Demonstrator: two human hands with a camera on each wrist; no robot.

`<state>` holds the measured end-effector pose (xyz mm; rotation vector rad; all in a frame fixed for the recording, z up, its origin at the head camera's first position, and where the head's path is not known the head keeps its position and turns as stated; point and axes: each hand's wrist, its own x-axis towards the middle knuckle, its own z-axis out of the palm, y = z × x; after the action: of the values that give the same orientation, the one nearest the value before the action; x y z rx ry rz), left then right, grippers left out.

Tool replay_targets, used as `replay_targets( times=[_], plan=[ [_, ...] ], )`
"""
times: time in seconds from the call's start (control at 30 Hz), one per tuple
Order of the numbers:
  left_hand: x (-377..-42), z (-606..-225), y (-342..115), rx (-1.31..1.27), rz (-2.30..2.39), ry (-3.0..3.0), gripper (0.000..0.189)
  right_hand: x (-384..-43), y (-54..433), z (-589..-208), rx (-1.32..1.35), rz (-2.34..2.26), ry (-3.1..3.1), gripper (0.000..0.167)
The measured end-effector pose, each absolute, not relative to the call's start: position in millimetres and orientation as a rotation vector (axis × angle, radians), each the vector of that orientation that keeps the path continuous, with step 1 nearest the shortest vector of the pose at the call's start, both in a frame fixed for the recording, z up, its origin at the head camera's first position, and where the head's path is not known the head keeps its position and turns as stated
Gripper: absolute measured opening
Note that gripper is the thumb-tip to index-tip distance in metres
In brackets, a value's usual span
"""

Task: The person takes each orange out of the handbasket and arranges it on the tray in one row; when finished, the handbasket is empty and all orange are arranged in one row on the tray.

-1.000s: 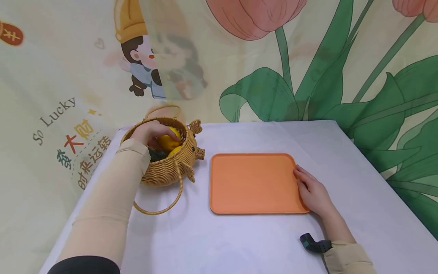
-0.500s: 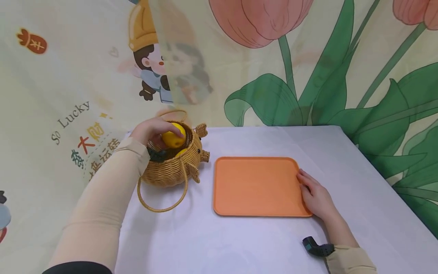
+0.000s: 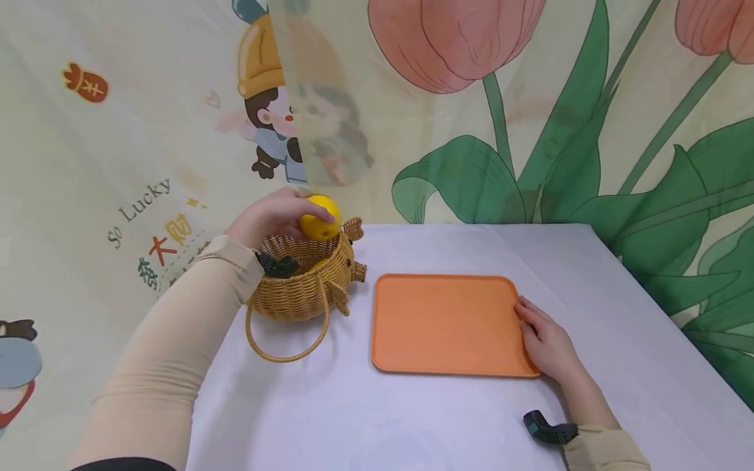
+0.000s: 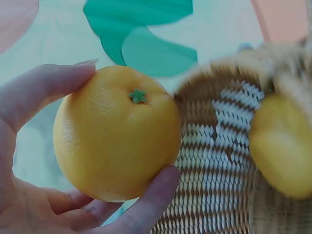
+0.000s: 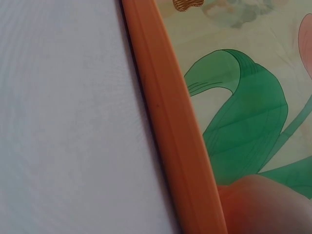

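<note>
Over the pig-faced basket [image 3: 288, 302]: the left hand [image 3: 272, 213] grips a round yellow fruit [image 4: 117, 136] between thumb and fingers, its green stem [image 4: 138, 96] showing
Inside the basket: a second yellow fruit [image 4: 282, 146], partly in view
At the orange tray [image 3: 444, 324]: the right hand [image 3: 550, 341] touches the right-hand edge; whether its fingers curl beneath cannot be told
On the white-covered table [image 3: 377, 418]: the tray lies flat, just right of the basket
Along the backdrop [image 3: 353, 206]: pink tulips [image 3: 456, 42] and broad green leaves [image 3: 471, 180]

"So Lucky" lettering [image 3: 137, 208], 發大财 characters [image 3: 161, 250] beneath, on the printed backdrop [image 3: 71, 216], lower line [image 3: 203, 248] mostly hidden
</note>
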<state>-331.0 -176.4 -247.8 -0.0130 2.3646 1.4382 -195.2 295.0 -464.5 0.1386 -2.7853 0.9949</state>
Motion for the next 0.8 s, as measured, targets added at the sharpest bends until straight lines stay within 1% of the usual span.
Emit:
replay_targets(
  times=[0.07, 0.27, 0.4, 0.57, 0.8],
  plan=[
    [-330.6, -246.1, -168.2, 0.007, 1.463, 2.355, 0.059, -194.5, 295.9, -464.8, 0.135, 0.995, -2.783, 0.043],
    [-328.1, -242.5, -139.7, 0.028, 1.43, 2.369, 0.061, -192.7, 297.4, -466.1, 0.118, 1.005, -2.805, 0.044],
    [-324.6, -242.9, -120.1, 0.08, 1.456, 2.315, 0.057, -192.5, 297.6, -466.8, 0.1, 1.008, -2.818, 0.044],
    [-323.5, -250.7, -97.8, 0.153, 1.444, 2.334, 0.052, -193.6, 295.9, -466.9, 0.085, 1.011, -2.823, 0.045],
    [-322.3, -271.2, -66.5, 0.222, 1.349, 2.364, 0.051, -194.6, 293.2, -464.5, 0.079, 1.008, -2.815, 0.045]
  ],
)
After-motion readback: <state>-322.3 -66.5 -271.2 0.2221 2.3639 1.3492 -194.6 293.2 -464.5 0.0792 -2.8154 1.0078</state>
